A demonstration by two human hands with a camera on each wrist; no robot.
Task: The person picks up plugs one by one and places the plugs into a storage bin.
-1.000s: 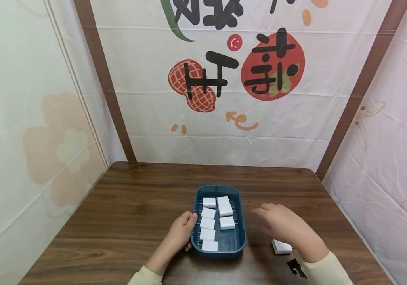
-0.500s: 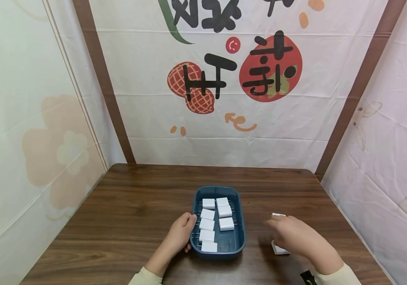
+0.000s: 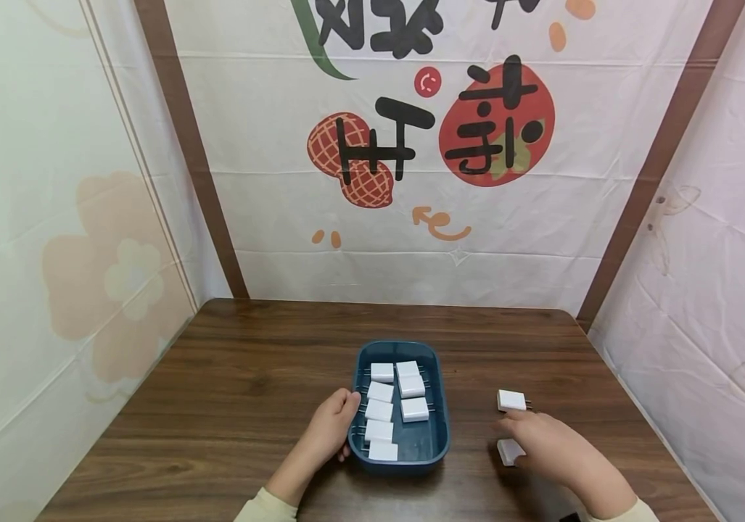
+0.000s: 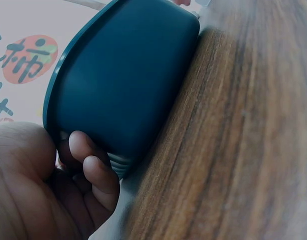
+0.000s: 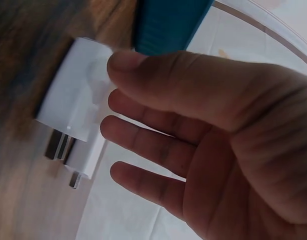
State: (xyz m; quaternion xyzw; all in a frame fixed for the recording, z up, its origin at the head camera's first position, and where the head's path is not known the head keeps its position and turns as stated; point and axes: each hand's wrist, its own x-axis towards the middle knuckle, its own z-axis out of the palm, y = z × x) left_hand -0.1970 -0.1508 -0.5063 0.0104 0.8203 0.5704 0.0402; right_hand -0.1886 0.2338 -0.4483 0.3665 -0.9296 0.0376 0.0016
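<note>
My left hand [image 3: 331, 420] grips the left wall of a dark blue plastic tray [image 3: 416, 444], thumb at the rim and fingertips curled against the outside in the left wrist view. Inside stand several white plug chargers [image 3: 379, 410] in two columns, prongs facing the tray's sides. Right of the tray, my right hand [image 3: 551, 446] hovers low over a white charger [image 3: 509, 452], partly hiding it. Another charger [image 3: 511, 400] lies just beyond the fingers, prongs to the right. In the right wrist view, thumb and fingers are spread beside the nearer charger [image 5: 76, 90], holding nothing.
The brown wood-grain table [image 3: 268, 362] carries the tray near its front middle. Printed white cloth [image 3: 268, 275] hangs behind the table and along both sides. A black piece [image 3: 569, 518] shows by the right sleeve at the bottom edge.
My right hand has moved right from beside the tray, then nearer the table's front, uncovering the farther charger. The left hand and tray have stayed put.
</note>
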